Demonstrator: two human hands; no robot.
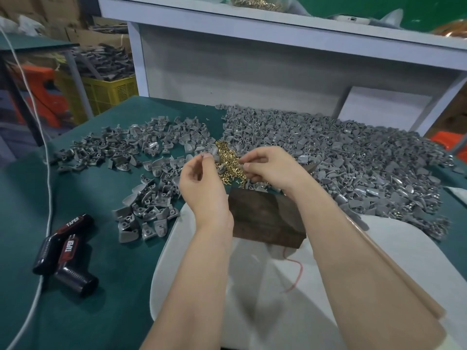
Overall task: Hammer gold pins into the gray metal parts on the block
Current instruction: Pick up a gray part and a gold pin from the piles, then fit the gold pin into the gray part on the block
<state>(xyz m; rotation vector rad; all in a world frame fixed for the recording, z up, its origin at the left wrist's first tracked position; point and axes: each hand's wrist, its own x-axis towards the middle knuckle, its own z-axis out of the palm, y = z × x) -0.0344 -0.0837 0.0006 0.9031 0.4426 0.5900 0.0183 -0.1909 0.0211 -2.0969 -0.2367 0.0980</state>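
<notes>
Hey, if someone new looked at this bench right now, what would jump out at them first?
The heap of gray metal parts covering the far right of the green table, with a thinner scatter to the left. Then the gold pins between the two raised hands, above the dark wooden block.

A: Table cover (75,311): dark teal, plain. Parts (353,157): matte gray, some with a silvery sheen. Pins (227,160): bright gold.

B: Block (262,218): dark brown, grained. Tool (65,251): black, red panels, white "TAPER" lettering. Crate (106,92): yellow mesh. Cord (48,198): white.
</notes>
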